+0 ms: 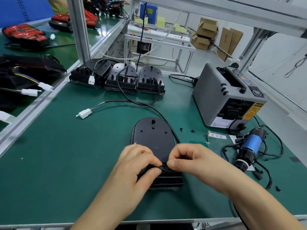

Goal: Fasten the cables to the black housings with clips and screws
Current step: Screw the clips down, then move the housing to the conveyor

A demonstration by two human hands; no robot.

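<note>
Hands: two. The left hand (141,165) and right hand (187,158) meet at lower centre, each with thumb and fingertips curled and pinching the same small black part (163,168). Whether that part is a clip or a cable end cannot be told.
Near housing: one black housing (154,143) lies flat on the green mat (66,163), rounded end pointing away. The hands cover much of its near end.
Cable: one black cable (155,109) comes out from beneath the right hand and curves up-left toward the far row.
Loose pieces: two small black fasteners (181,129) lie just right of the housing.
Right side: one blue-bodied power tool (250,146) with a tangled cord sits at lower right, and one grey tape dispenser (229,97) stands behind it.
Connector: one white connector (84,112) lies left of centre on coloured wires.
Far row: three far housings (121,78) stand side by side, cables draped over them.
Beyond: red-and-black units (25,34) at upper left; cardboard boxes (206,34) at upper right.
</note>
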